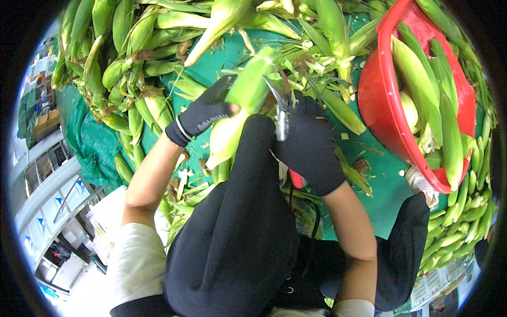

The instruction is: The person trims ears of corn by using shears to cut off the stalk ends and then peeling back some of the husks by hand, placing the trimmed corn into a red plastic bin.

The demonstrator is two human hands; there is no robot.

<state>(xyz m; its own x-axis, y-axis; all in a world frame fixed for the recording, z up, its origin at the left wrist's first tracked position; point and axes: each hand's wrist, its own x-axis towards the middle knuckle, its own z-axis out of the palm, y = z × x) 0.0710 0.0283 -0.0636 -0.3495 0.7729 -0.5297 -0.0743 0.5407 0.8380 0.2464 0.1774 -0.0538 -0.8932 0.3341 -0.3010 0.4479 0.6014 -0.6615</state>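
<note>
My left hand (208, 109), in a black glove with a bare thumb tip, grips an ear of corn in its green husk (251, 81). The ear tilts, its pale pointed end low beside my knee and its upper end blurred. In my right hand (311, 138), also gloved in black, is a metal cutting tool with a curved blade (281, 115), probably pruning shears with red on the handle. The blade lies just right of the ear; whether it touches the husk I cannot tell. Cut husk leaves (309, 59) lie beyond my hands.
A red plastic basin (372, 95) holding several husked ears tilts at the right, near my shoe (422, 184). Unpeeled corn (95, 59) is heaped at the upper left, and more corn (455, 226) at the lower right. Scraps litter the green floor sheet (384, 206). Green netting (93, 142) lies left.
</note>
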